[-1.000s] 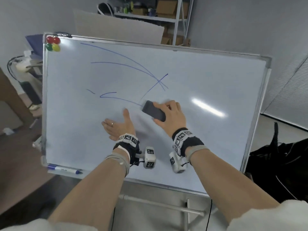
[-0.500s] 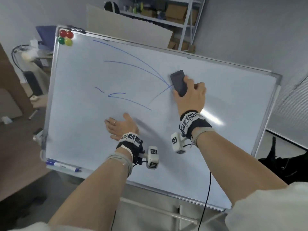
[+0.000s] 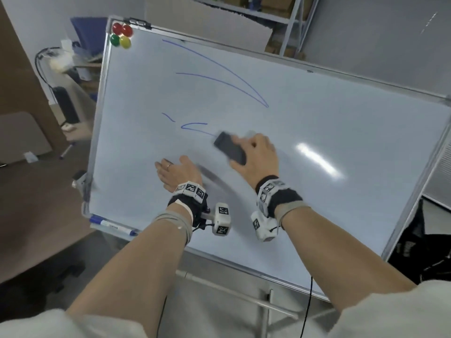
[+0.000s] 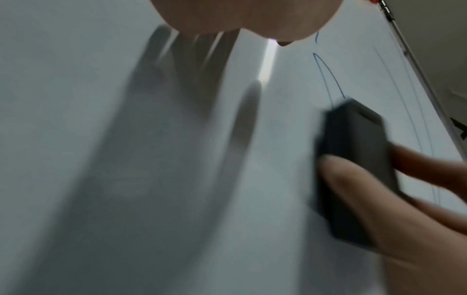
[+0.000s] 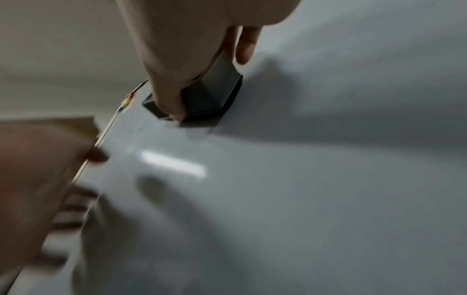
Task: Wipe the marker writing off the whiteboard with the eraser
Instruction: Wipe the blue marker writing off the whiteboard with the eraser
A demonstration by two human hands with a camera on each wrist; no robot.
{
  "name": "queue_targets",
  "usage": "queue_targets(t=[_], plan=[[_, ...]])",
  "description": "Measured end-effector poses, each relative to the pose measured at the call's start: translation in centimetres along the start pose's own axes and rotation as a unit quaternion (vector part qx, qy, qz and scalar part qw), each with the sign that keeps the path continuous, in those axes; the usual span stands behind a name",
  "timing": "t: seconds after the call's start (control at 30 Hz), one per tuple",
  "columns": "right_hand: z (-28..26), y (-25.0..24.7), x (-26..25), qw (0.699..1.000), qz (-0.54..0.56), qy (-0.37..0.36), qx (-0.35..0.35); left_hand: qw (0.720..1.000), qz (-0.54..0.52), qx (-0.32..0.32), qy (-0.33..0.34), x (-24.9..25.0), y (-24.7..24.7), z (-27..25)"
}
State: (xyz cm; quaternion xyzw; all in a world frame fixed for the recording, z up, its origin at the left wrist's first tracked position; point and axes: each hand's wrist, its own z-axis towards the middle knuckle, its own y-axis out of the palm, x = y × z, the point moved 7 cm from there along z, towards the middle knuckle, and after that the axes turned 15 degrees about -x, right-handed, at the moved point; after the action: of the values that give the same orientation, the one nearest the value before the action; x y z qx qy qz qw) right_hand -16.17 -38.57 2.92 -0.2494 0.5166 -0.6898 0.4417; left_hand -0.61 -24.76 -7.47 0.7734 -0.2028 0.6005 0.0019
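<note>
A tilted whiteboard [image 3: 317,132] carries blue marker lines [image 3: 219,67]: two long arcs in its upper left and a short hook with a dash [image 3: 192,125] at mid-left. My right hand [image 3: 256,154] grips a dark grey eraser [image 3: 229,148] [image 4: 353,159] [image 5: 212,95] pressed flat on the board, just right of the hook's lower stroke. My left hand [image 3: 175,172] presses on the board with straight fingers, below and left of the eraser. Motion blurs the eraser and both wrist views.
Several round magnets [image 3: 122,35] sit in the board's top left corner. A blue marker [image 3: 109,224] lies on the tray at the bottom left. Shelving with boxes [image 3: 280,11] stands behind the board, and a dark bag [image 3: 427,242] lies at the right.
The right hand swept the eraser up to the crossing lines, then back down and left to the hook's stroke. The crossing stroke and the arcs' right ends are gone. The left hand stayed put.
</note>
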Motion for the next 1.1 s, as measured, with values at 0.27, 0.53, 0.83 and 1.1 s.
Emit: queue_targets(t=[0.27,0.53,0.83,1.1], plan=[[2.1,-8.6,8.1,0.957,0.027,0.255,0.136,0.999,0.000,-0.046,0.015,2.8,0.1,-0.1],[4.9,-3.0,-0.6,0.995,0.007,0.069,0.065,0.999,0.013,-0.029,0.006,1.9,-2.6,2.2],[3.5,3.7,-6.7,0.995,-0.008,-0.052,-0.080,0.999,-0.003,-0.048,-0.011,-0.8,-4.4,3.7],[4.4,-7.8,3.3,0.962,0.055,0.224,0.145,0.998,-0.005,-0.059,0.022,3.2,-5.3,2.7]])
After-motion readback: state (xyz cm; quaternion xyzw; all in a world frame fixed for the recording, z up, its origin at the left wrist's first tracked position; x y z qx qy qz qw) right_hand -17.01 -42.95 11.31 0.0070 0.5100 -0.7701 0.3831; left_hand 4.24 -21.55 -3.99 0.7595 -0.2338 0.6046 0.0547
